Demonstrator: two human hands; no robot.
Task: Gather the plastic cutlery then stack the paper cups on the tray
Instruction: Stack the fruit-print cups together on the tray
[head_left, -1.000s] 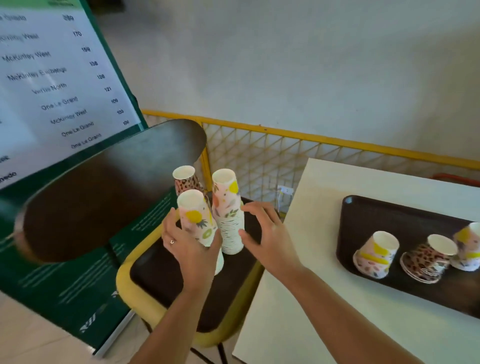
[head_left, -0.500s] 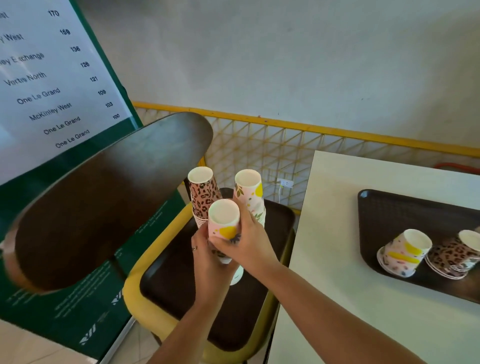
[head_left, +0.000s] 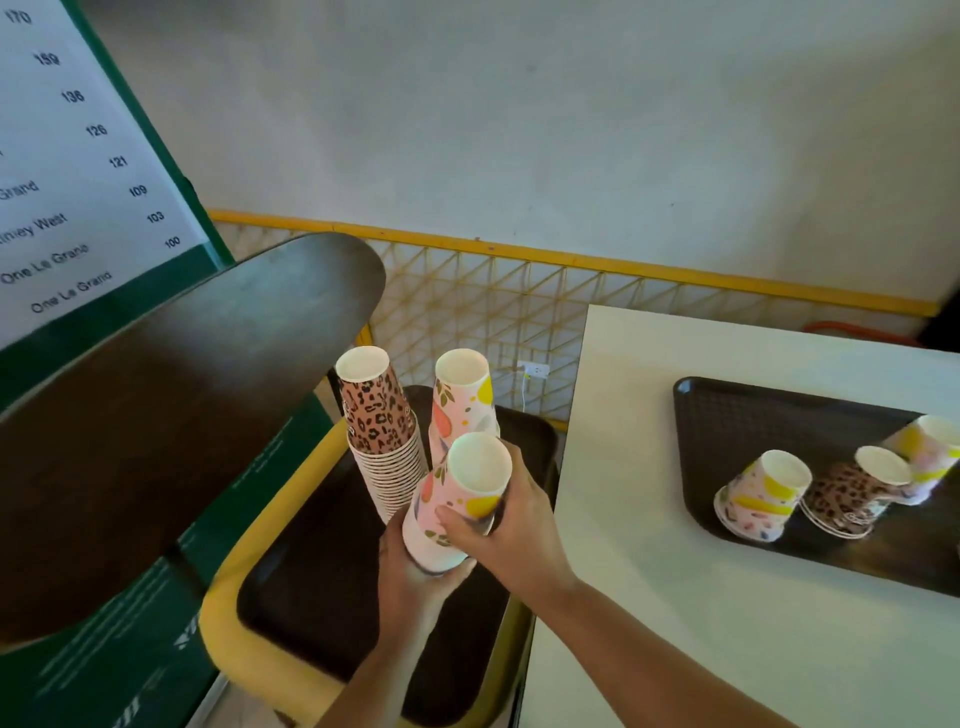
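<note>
- The right hand (head_left: 511, 525) holds a short stack of pink floral paper cups (head_left: 457, 499), upside down and tilted; its thumb and fingers (head_left: 457, 519) are curled around the upper part of the stack.
- The left hand (head_left: 415, 577) supports the same stack from below; its fingers seem to wrap the lower rim, but they are mostly hidden behind the cups.
- The held stack is above the dark brown plastic tray on the yellow chair seat (head_left: 291, 597), near the front of two other stacks.
- A tall stack of leopard-print paper cups (head_left: 379, 431) stands upside down on this tray, a little tilted.
- Just beside it, on the right, stands a second tall stack of pink floral paper cups (head_left: 465, 395), also upside down.
- On the white tabletop (head_left: 649, 597) lies a dark textured plastic tray (head_left: 737, 415), well apart from the hands.
- On that tray three small groups of cups lean on their sides: a floral and yellow cup pile (head_left: 761, 493), a leopard-print cup pile (head_left: 852, 488) and another floral cup pile (head_left: 930, 447) at the picture edge.
- Behind is a yellow wire mesh fence (head_left: 519, 301), and at the left a green and white printed sign board (head_left: 78, 171).
</note>
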